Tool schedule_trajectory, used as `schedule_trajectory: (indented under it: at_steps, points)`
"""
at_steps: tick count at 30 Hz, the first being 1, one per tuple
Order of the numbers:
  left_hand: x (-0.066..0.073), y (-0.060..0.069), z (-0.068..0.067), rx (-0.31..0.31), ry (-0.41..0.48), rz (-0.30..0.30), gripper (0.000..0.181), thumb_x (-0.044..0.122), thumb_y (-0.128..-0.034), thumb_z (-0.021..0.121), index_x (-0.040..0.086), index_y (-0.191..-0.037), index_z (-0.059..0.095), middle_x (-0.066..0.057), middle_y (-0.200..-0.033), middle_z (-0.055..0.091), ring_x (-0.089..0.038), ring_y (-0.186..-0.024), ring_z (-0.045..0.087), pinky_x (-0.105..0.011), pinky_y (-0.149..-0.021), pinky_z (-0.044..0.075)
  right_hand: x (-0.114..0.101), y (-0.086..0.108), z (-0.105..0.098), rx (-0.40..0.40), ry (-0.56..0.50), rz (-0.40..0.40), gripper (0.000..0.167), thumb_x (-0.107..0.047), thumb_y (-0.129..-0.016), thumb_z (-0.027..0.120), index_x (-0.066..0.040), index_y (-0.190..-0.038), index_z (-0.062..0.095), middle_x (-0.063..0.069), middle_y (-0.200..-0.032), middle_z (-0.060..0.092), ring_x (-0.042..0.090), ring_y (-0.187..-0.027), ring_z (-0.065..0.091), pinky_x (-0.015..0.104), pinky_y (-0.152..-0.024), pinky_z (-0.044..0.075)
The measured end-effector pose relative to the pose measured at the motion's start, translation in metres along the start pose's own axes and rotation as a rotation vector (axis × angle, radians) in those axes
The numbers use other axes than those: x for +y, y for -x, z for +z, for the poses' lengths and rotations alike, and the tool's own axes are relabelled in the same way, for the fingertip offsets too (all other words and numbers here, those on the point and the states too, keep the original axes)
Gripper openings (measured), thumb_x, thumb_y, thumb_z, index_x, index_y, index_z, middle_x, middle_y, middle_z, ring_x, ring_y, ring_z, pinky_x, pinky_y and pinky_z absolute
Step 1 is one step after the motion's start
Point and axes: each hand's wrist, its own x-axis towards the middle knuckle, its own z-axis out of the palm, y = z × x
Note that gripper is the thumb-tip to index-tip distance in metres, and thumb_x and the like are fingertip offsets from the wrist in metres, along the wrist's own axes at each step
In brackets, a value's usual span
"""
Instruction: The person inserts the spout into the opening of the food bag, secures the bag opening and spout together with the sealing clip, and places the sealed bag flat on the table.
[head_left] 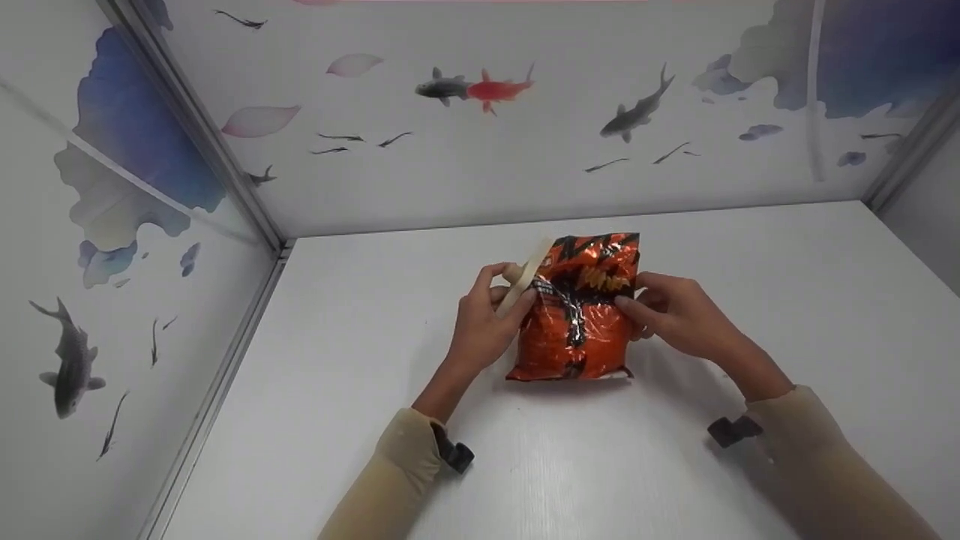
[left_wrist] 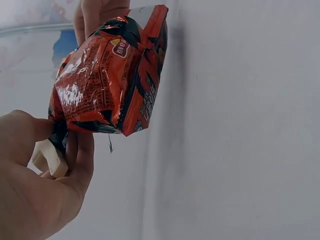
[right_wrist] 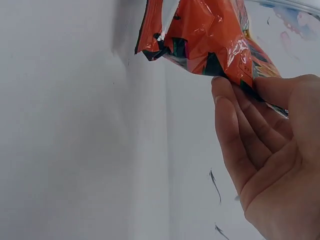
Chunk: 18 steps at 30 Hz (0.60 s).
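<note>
A shiny orange-and-black food packet (head_left: 574, 319), puffed out in its lower part, is between the two hands at the middle of the white table. Along its left edge lies a long cream plastic sealing clip (head_left: 525, 277). My left hand (head_left: 487, 322) pinches the clip and that edge between thumb and fingers; the left wrist view shows the clip (left_wrist: 50, 157) in the curl of the palm. On the opposite side my right hand (head_left: 679, 315) pinches the packet's right edge. In the right wrist view the thumb lies over the packet (right_wrist: 215, 40) and the fingers are behind it.
The white table (head_left: 360, 360) meets a back wall (head_left: 480, 165) and a left wall (head_left: 45, 247), both printed with fish and petals. A metal strip (head_left: 247, 315) runs along the table's left edge. Each wrist carries a small black camera (head_left: 454, 454).
</note>
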Motion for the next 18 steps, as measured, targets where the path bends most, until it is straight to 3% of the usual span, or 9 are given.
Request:
schedule_trajectory:
  at_steps: [6, 18]
  points:
    - [-0.003, 0.0, 0.002, -0.028, -0.022, -0.073, 0.057, 0.041, -0.1064, 0.07, 0.017, -0.154, 0.048, -0.007, -0.123, 0.081, -0.013, -0.1, 0.077, -0.029, -0.079, 0.063, 0.004, -0.001, 0.003, -0.052, 0.006, 0.05, 0.035, -0.042, -0.108, 0.069, -0.013, -0.128, 0.07, 0.003, -0.08, 0.078, 0.026, -0.072, 0.076, 0.043, -0.07, 0.065]
    - [-0.012, 0.001, 0.0, -0.099, -0.097, -0.164, 0.054, 0.04, -0.1077, 0.068, 0.015, -0.152, 0.05, -0.012, -0.134, 0.072, -0.018, -0.106, 0.077, -0.03, -0.079, 0.067, 0.006, -0.002, 0.005, -0.126, 0.046, 0.087, 0.033, -0.04, -0.111, 0.063, -0.012, -0.127, 0.068, 0.004, -0.09, 0.079, 0.026, -0.079, 0.075, 0.039, -0.071, 0.064]
